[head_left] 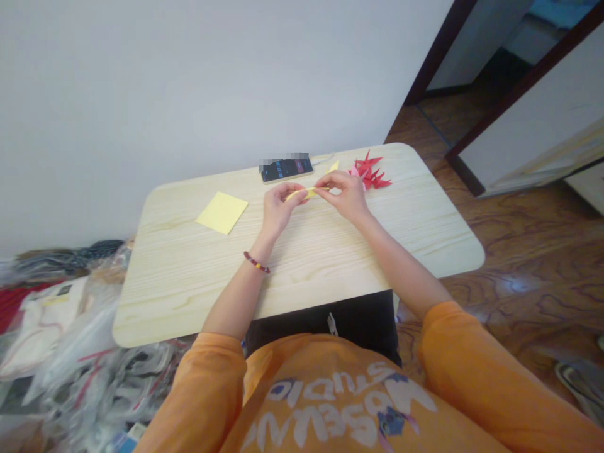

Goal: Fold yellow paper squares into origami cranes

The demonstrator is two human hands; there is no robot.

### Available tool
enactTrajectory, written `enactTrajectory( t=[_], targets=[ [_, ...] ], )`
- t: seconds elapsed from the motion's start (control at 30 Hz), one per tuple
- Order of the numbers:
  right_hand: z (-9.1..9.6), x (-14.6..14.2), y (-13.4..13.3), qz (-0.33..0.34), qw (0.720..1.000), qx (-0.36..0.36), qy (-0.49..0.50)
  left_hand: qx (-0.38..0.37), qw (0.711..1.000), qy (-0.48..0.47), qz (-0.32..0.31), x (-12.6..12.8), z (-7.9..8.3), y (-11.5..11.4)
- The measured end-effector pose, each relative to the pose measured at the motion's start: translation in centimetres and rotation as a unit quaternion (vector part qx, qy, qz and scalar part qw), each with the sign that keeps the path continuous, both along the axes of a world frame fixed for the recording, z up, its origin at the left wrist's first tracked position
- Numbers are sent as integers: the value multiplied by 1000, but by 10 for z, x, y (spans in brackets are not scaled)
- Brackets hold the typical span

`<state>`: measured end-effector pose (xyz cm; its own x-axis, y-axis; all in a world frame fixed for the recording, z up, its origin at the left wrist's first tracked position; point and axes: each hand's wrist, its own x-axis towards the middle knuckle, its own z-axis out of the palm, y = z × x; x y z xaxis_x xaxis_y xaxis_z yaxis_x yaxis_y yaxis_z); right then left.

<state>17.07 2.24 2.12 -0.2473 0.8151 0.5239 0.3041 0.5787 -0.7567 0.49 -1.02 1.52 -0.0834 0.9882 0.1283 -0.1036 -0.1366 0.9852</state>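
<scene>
A narrow folded piece of yellow paper [309, 193] is held just above the far middle of a light wooden table [189, 277]. My left hand [279, 207] pinches its left end, fingers closed; a bead bracelet sits on that wrist. My right hand [346, 195] pinches the right end, fingers curled. Several red folded paper cranes [372, 174] lie just beyond my right hand, with a small yellow folded shape [334, 167] beside them. A flat stack of yellow paper squares [221, 212] lies to the left of my left hand.
A dark phone [286, 169] lies at the table's far edge against the white wall. Plastic bags and clutter [70, 352] pile on the floor to the left. Wooden floor and a dark door frame [438, 50] are on the right.
</scene>
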Motion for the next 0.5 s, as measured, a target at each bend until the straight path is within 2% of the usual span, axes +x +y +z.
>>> enactTrajectory(
  t=[0.2, 0.4, 0.5],
  targets=[
    [-1, 2, 2, 22, 997, -64, 49, 23, 999, 45, 19, -1, -1, 0],
    [-7, -3, 5, 69, 990, -92, 85, 55, 992, 99, 47, -1, 0, -2],
    [-8, -6, 5, 71, 988, -107, 83, 64, 991, 112, 45, -1, 1, -3]
  ],
)
